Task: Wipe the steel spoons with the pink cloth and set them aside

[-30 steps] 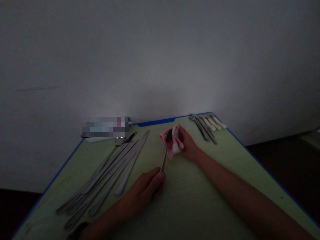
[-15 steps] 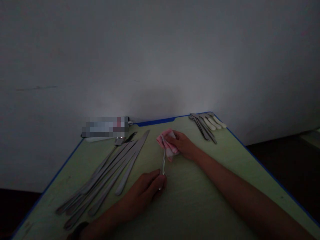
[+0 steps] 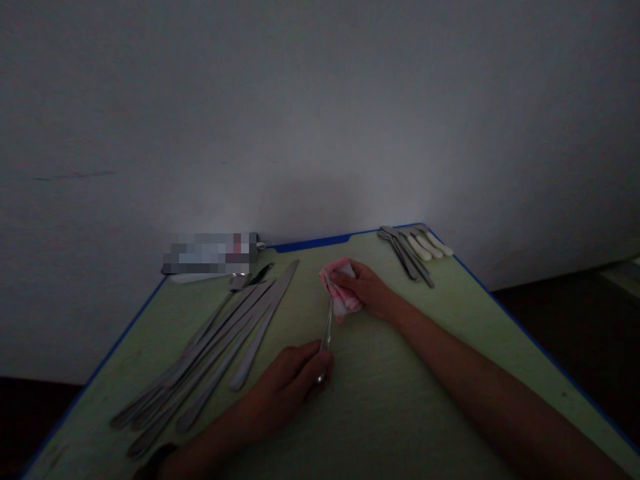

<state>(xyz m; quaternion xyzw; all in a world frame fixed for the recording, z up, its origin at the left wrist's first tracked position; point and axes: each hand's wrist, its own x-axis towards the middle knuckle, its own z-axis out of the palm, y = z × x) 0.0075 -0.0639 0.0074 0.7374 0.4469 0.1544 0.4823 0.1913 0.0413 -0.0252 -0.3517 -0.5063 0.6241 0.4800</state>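
Note:
Over the middle of the table, my left hand (image 3: pixel 303 370) is closed round the near end of a shiny metal piece of cutlery (image 3: pixel 327 327). It points away from me, and its far end is hidden in a pink and white cloth (image 3: pixel 344 297). My right hand (image 3: pixel 367 288) pinches that cloth around the far end, thumb on top. Left of my left hand lies a spread of long metal table knives (image 3: pixel 225 347), several of them overlapping. Whether the held piece is a knife, fork or spoon cannot be seen.
At the back right corner lie several metal utensils (image 3: pixel 407 257) and a few with white handles (image 3: pixel 435 247). A blurred-out packet (image 3: pixel 210 253) lies at the back left, near a spoon-like piece (image 3: pixel 239 281). The green table (image 3: pixel 400 400) has a blue edge and meets a grey wall (image 3: pixel 320 120).
My right hand and the cloth have shifted very slightly to the right along the cutlery. My left hand keeps its grip in nearly the same place.

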